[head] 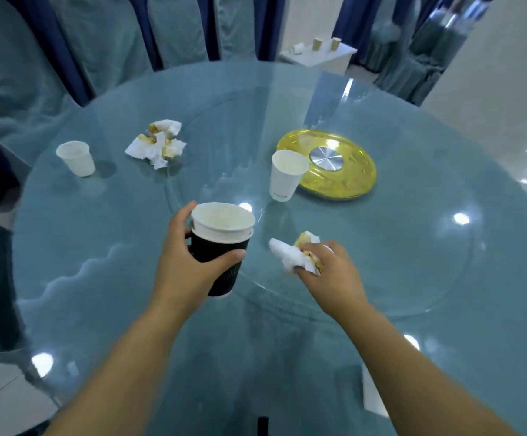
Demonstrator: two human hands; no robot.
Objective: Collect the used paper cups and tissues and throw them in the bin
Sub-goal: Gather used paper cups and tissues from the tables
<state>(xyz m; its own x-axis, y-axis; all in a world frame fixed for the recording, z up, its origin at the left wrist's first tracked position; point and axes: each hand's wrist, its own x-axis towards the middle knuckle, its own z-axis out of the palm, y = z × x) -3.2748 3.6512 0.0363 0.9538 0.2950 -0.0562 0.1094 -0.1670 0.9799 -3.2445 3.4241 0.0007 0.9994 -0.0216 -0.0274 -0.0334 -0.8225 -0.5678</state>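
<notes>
My left hand (186,262) grips a black ribbed paper cup (218,262) with a white cup (222,223) nested inside it, held just above the glass table. My right hand (331,272) is closed on a crumpled, stained white tissue (290,254), right of the stacked cups. A white paper cup (285,176) stands upright near the table's middle. Another white cup (78,158) stands at the far left. A pile of crumpled stained tissues (158,143) lies between them, toward the back.
The round glass table (413,262) has a gold turntable hub (344,171) right behind the middle cup. Chairs in teal covers (174,29) ring the far side. A white side table (318,56) with small items stands beyond. No bin is in view.
</notes>
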